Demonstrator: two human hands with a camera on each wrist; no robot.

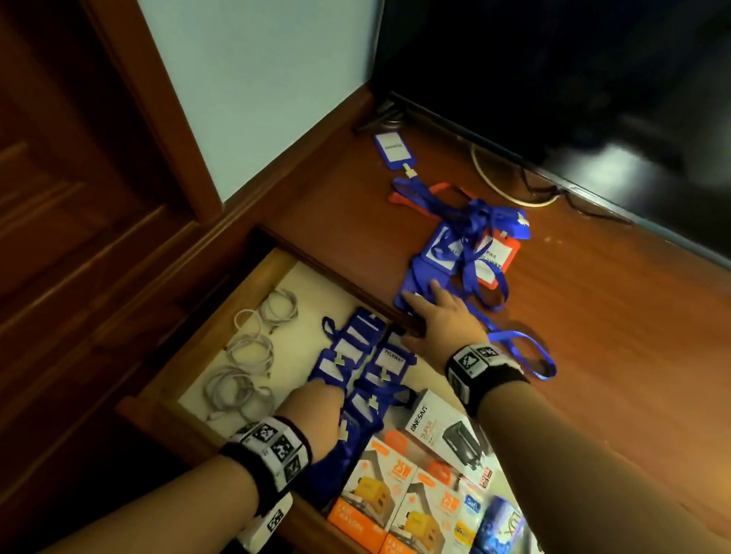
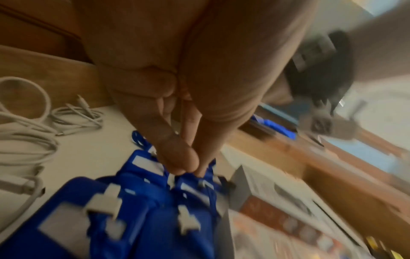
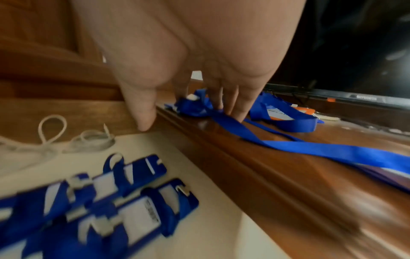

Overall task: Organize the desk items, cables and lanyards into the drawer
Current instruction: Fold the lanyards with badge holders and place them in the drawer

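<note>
Lanyards are the step in hand: two rows of blue plastic badge holders with wound blue straps (image 1: 364, 375) already lie in the open wooden drawer with a pale liner (image 1: 295, 281), at the lower centre of the head view, and a tangled heap of blue and orange lanyards with badge cards (image 1: 470, 249) waits on the polished brown wooden counter (image 1: 608, 334) at centre right. Coiled white cables (image 1: 245, 355) sit along the drawer's left side, and printed cardboard boxes in orange and white (image 1: 401, 506) fill its lower right corner.

The left hand (image 1: 317, 411) reaches down onto the stowed holders; in the left wrist view its fingertips (image 2: 179, 161) come together on a blue holder's top edge, though blur hides whether this grip pinches or only presses. The right hand (image 1: 438, 320) lies flat at the counter's edge, fingers straight and spread, their tips (image 3: 235, 112) on a blue strap (image 3: 310, 150) of the heap, the thumb hanging over the drawer's lip. It holds nothing closed.

The next move probably calls for drawing one lanyard free of the tangle without dragging the others off the edge, gathering its loose strap, then setting it beside the rows. A lone blue badge holder (image 1: 391, 150) at upper centre, near the dark monitor (image 1: 581, 76), also remains.
</note>
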